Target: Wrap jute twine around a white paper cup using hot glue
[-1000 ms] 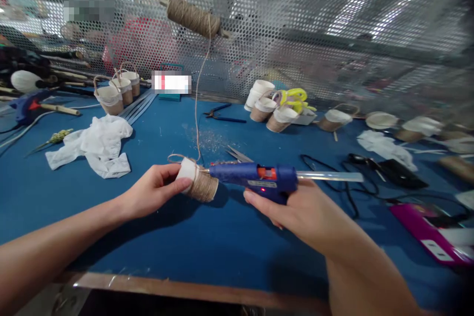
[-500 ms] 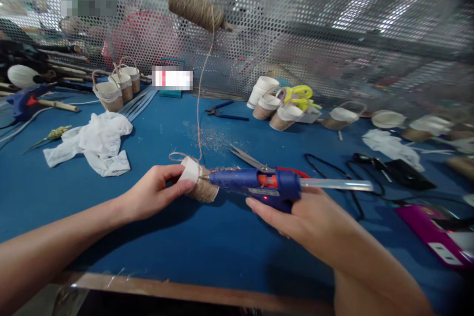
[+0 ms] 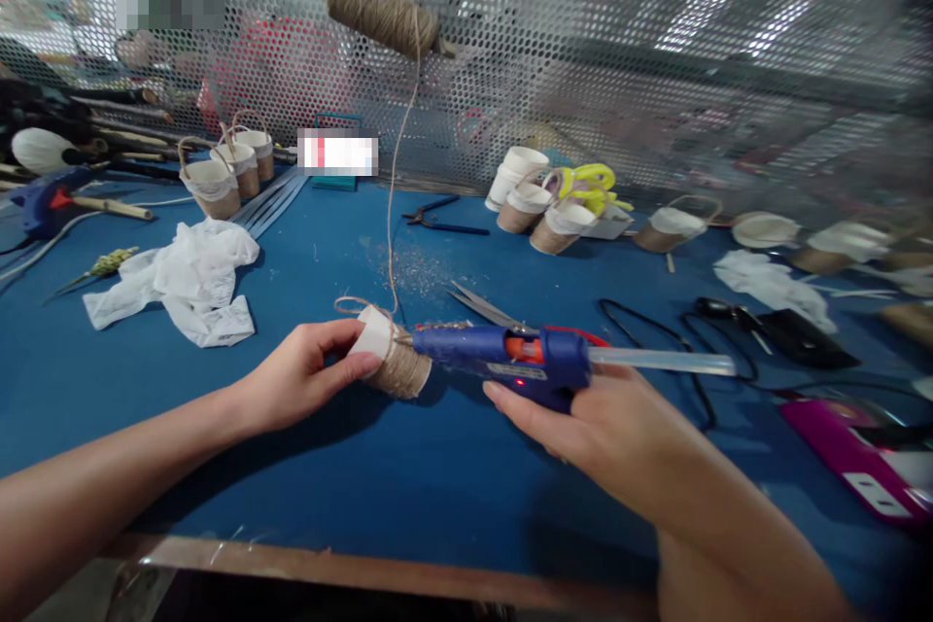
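My left hand [image 3: 310, 374] pinches the bare white end of a small paper cup [image 3: 374, 335], which lies tilted above the blue table. Brown twine [image 3: 402, 372] is wound round the cup's other part. From it a strand [image 3: 394, 243] runs up to a twine spool [image 3: 380, 10] on a stick. Wrapped round a blue hot glue gun [image 3: 502, 360] is my right hand [image 3: 583, 423]. The gun's nozzle is at the edge of the wound twine; whether it touches cannot be told. A clear glue stick [image 3: 663, 362] juts from its back, and a small red light glows.
Scissors [image 3: 485, 304] lie just behind the glue gun, with pliers [image 3: 444, 217] farther back. White lace cloth [image 3: 186, 282] is at left. Twine-wrapped cups [image 3: 211, 191] stand at back left, others [image 3: 560, 228] at back right. A purple power strip [image 3: 846, 457] and black cables lie right.
The nozzle has shifted very slightly along the twine's edge, and the cup has turned a little. Both hands keep their hold.
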Demonstrator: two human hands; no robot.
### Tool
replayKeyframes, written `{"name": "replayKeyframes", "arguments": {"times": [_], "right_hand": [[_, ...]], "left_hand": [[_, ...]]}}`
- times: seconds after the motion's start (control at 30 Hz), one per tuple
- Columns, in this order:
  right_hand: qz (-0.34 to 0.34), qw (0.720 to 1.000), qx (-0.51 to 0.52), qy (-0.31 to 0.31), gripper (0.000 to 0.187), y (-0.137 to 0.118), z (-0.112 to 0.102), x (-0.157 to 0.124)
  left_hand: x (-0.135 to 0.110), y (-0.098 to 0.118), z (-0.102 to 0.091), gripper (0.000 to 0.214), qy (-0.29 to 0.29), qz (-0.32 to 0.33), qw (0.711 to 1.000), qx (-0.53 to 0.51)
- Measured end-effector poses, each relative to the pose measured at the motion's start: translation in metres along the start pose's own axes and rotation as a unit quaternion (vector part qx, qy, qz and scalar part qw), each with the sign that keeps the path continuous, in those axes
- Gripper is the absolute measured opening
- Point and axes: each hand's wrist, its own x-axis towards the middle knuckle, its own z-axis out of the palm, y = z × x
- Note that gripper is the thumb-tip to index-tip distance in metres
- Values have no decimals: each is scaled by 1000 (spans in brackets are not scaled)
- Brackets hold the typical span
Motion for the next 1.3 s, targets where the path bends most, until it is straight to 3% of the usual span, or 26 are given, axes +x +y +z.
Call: {"name": "replayKeyframes", "arguments": {"times": [0.17, 0.3, 0.37, 0.5, 0.57, 0.77, 1.03, 1.13, 1.3], "right_hand": [[-114, 991, -67, -15, 26, 13, 1, -7], [-95, 992, -85, -18, 29, 10, 1, -5], [-120, 986, -113, -6, 33, 6, 1, -5], [-267, 940, -198, 68, 43, 7, 2, -8], [-285, 930, -212, 92, 45, 8, 2, -9], [-274, 927, -230, 114, 52, 0, 0, -6], [-265, 934, -222, 90, 48, 3, 2, -9], [-209, 959, -180, 64, 42, 3, 1, -10], [-58, 995, -84, -11, 27, -1, -2, -6]], "left_hand": [[-1, 0, 0, 27, 4, 12, 1000, -1], [0, -1, 1, 28, 6, 19, 1000, -20], [0, -1, 1, 29, 6, 16, 999, -28], [0, 1, 1, 30, 4, 2, 999, -33], [0, 2, 2, 31, -1, 2, 999, -40], [1, 2, 2, 32, 0, 7, 1000, -29], [-1, 1, 0, 31, -10, 20, 1000, -11], [-1, -1, -1, 31, -11, 24, 1000, 10], [-1, -2, -2, 31, -10, 30, 999, 33]]}}
